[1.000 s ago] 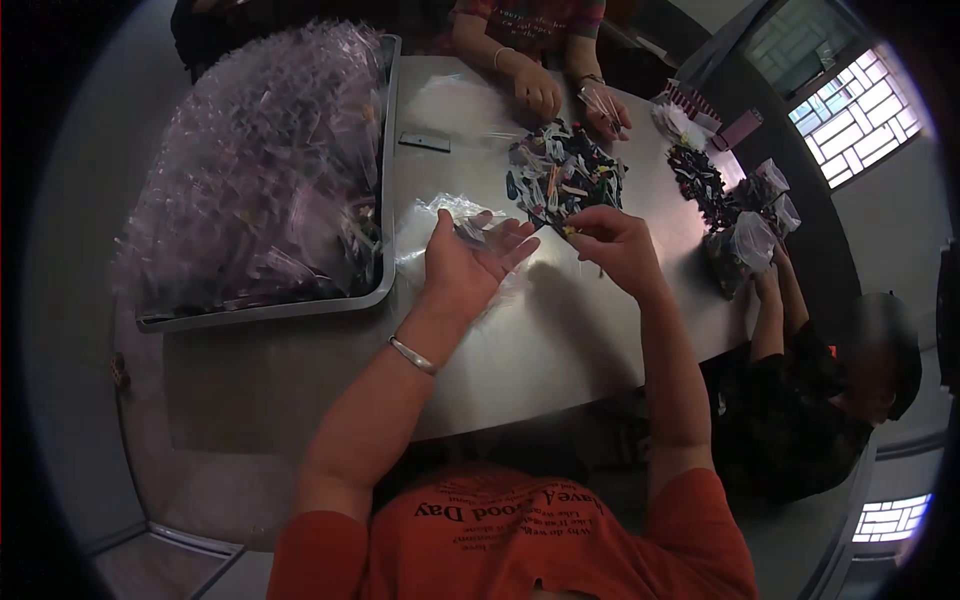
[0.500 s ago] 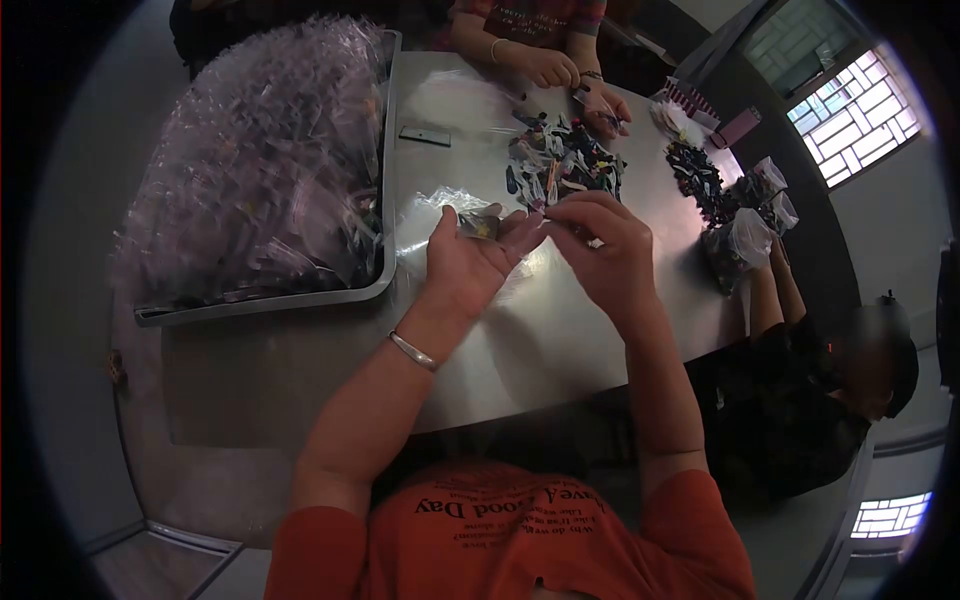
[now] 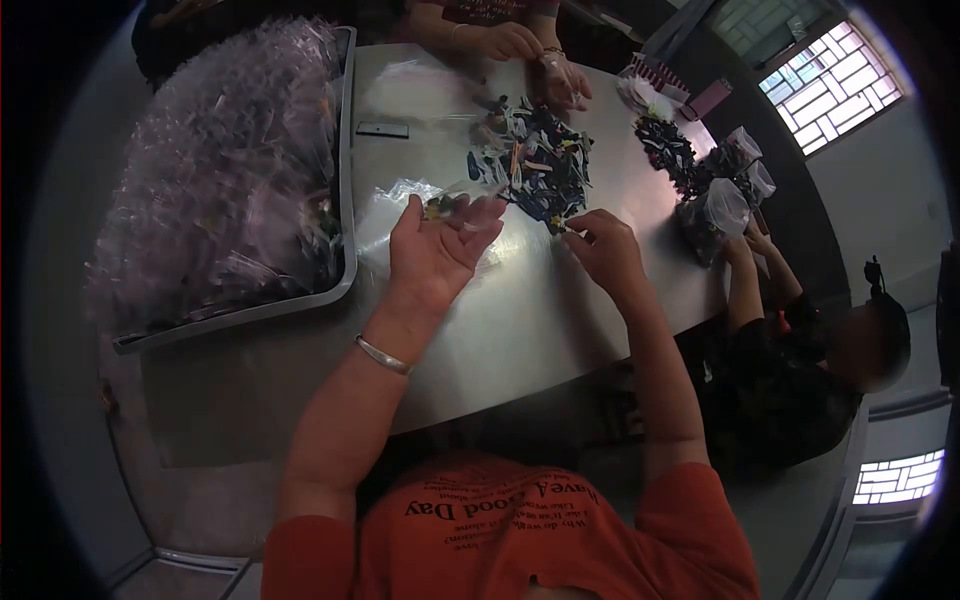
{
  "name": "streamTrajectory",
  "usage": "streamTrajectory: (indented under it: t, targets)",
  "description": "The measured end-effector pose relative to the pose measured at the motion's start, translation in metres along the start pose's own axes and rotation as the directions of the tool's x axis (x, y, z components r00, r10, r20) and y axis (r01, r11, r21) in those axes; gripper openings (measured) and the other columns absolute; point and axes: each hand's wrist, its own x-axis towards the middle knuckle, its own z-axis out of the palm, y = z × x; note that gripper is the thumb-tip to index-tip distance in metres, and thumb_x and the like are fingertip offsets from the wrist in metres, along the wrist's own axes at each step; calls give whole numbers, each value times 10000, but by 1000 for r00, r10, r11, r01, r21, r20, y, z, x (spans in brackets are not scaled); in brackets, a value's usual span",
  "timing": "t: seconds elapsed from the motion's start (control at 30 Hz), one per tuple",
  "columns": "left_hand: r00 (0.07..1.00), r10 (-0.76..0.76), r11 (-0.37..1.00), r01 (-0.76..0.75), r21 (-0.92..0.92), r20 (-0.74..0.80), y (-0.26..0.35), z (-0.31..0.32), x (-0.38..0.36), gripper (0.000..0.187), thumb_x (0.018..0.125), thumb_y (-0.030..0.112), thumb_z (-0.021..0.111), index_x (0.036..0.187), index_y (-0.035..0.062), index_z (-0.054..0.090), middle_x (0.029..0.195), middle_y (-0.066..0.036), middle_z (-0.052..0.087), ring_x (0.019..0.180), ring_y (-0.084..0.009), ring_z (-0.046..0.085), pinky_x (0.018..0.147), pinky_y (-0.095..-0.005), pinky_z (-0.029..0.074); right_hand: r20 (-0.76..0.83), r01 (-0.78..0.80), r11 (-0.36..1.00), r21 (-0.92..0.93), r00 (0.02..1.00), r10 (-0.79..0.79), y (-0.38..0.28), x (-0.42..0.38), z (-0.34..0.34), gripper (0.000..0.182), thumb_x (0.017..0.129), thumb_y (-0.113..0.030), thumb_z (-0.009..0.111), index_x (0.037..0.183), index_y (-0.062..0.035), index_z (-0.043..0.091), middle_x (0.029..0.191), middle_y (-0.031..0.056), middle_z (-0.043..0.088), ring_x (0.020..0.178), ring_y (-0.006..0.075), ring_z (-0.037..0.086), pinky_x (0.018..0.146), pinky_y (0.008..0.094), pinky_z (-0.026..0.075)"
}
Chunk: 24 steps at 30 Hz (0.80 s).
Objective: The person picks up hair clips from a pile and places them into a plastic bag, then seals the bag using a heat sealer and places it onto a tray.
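Note:
My left hand (image 3: 432,256) is held palm up above the metal table (image 3: 520,320), with a few small dark pieces (image 3: 446,206) lying at its fingertips over a clear plastic bag (image 3: 395,205). My right hand (image 3: 603,250) reaches to the near edge of a pile of small coloured plastic pieces (image 3: 535,165), fingertips pinched on one piece there. A silver bangle (image 3: 383,355) sits on my left wrist.
A big tray (image 3: 340,200) heaped with filled clear bags stands at the left. Another person's hands (image 3: 510,42) work at the far side of the pile. A third person at the right holds a bag (image 3: 715,215) beside a second dark pile (image 3: 665,150).
My right hand has left my left palm and gone out to the pile's near edge. The left hand stays palm up. The view has shifted a little to the left.

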Motion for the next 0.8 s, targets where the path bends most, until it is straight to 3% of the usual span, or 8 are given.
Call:
streamTrajectory:
  t: [0.07, 0.17, 0.33, 0.43, 0.5, 0.6, 0.73, 0.8]
  targets:
    - [881, -185, 926, 304, -223, 436, 7, -21, 11, 597, 977, 469, 260, 1118, -70, 474, 1151, -280, 547, 1119, -422, 529, 957, -501, 449, -38, -47, 996, -82, 998, 44, -6, 5, 9, 176, 773, -216, 686, 844, -55, 698, 844, 101, 649, 699, 235, 637, 662, 331, 511]
    - [991, -71, 996, 65, 57, 112, 0, -10, 6, 536, 978, 457, 283, 1092, -24, 489, 1112, -268, 561, 1094, -433, 543, 922, -506, 472, -58, -155, 952, -263, 988, 144, -12, 16, 15, 218, 770, -291, 686, 827, -82, 708, 844, 94, 651, 722, 248, 638, 675, 347, 507]
    - [996, -56, 990, 47, 131, 64, -3, -3, 2, 523, 976, 460, 294, 1092, -18, 473, 1125, -262, 547, 1094, -438, 540, 910, -513, 475, -35, -230, 938, -261, 973, 228, -7, 19, 20, 231, 737, -311, 711, 809, -92, 711, 838, 100, 665, 725, 248, 644, 670, 348, 506]
    - [995, -81, 992, 75, 100, 52, -4, -2, 1, 523, 977, 460, 289, 1103, -15, 468, 1132, -260, 540, 1103, -440, 532, 906, -518, 474, -69, -271, 958, -93, 962, 265, -18, 9, 9, 213, 758, -252, 716, 825, -51, 699, 807, 87, 679, 692, 186, 648, 646, 303, 504]
    - [994, -75, 991, 66, 112, 75, -6, -2, 2, 526, 980, 457, 276, 1118, -13, 467, 1122, -256, 541, 1097, -436, 533, 910, -518, 470, -24, -260, 872, 415, 955, 296, -29, 3, -1, 150, 774, -131, 714, 846, -4, 678, 787, 56, 675, 681, 99, 622, 622, 233, 487]
    - [992, -110, 987, 102, 125, 60, -9, -1, 2, 544, 979, 459, 287, 1119, -21, 502, 1141, -242, 560, 1137, -412, 514, 943, -487, 454, -127, -76, 749, 658, 969, 210, -67, -8, -12, 89, 765, -43, 701, 823, 12, 663, 769, 37, 654, 670, 49, 583, 596, 196, 464]
    - [991, -124, 984, 116, 132, 51, -13, 0, 1, 568, 979, 471, 268, 1166, -26, 469, 1165, -257, 541, 1136, -411, 510, 973, -500, 426, -286, 292, 915, 277, 934, -212, -102, -4, -9, 223, 719, -11, 739, 935, -23, 684, 764, 16, 586, 568, 42, 497, 497, 190, 379]
    - [983, -106, 993, 95, 74, 152, -13, -8, 4, 539, 982, 462, 262, 1118, -9, 486, 1127, -258, 548, 1096, -425, 528, 945, -535, 439, -297, 248, 938, 242, 939, -172, -105, -2, -4, 243, 715, -15, 745, 949, -29, 684, 764, 24, 585, 567, 48, 498, 500, 192, 383]
